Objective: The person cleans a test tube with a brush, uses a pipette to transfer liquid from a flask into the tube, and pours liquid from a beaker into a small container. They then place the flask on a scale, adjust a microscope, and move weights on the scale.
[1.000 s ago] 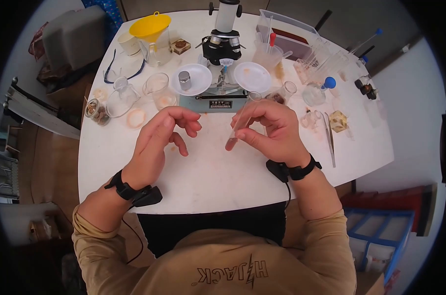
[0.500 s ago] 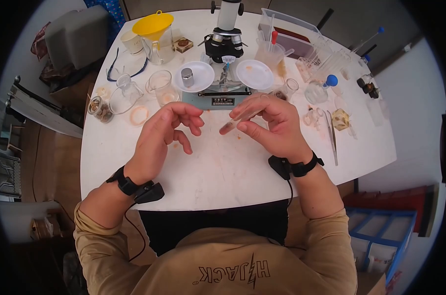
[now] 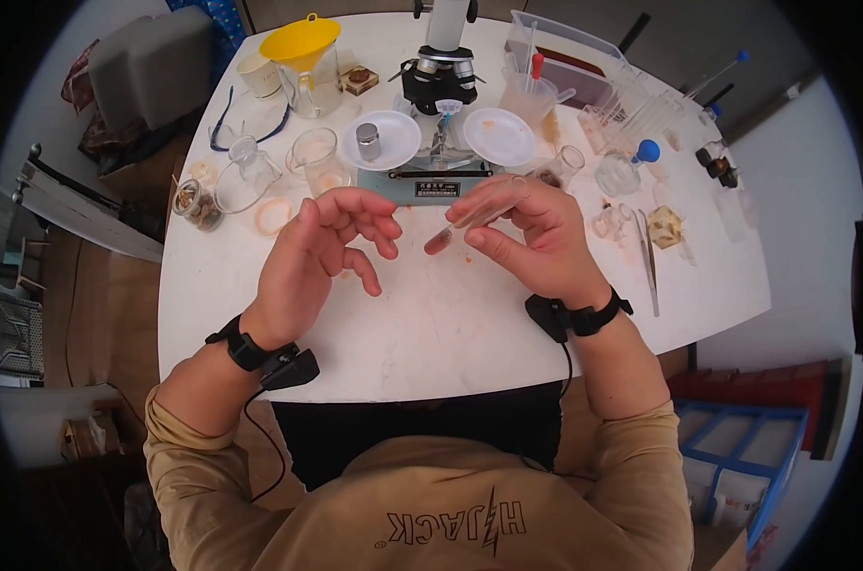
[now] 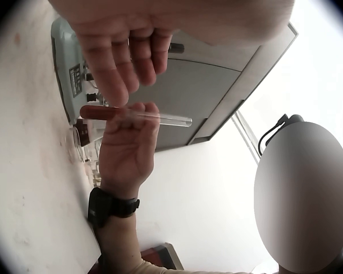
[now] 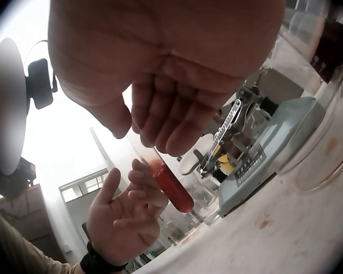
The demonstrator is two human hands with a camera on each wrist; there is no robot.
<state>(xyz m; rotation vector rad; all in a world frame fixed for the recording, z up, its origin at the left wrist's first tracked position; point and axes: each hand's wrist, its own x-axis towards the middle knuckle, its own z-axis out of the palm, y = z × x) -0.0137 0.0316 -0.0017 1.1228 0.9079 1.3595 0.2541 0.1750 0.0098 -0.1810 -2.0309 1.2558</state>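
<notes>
In the head view my right hand (image 3: 541,243) pinches a glass test tube (image 3: 438,240) between thumb and fingers, over the middle of the white table. The tube lies slanted, its rounded end pointing left. Red liquid (image 5: 174,191) fills that end in the right wrist view, and the clear upper part shows beyond the fingers in the left wrist view. My left hand (image 3: 322,247) hovers left of the tube, palm inward, fingers loosely bent around nothing. Beyond both hands stands a balance (image 3: 431,190), a metal weight (image 3: 367,143) on its left pan.
A microscope (image 3: 443,67) stands behind the balance. To the left are a beaker (image 3: 314,157), a conical flask (image 3: 247,176) and a yellow funnel (image 3: 300,43). On the right lie tweezers (image 3: 648,262), near a blue-topped bottle (image 3: 620,171) and a test tube rack (image 3: 607,128).
The test tube has tipped from steep to a flatter slant, its red end swinging left and up. My right hand keeps its pinch; the left hand has barely moved.
</notes>
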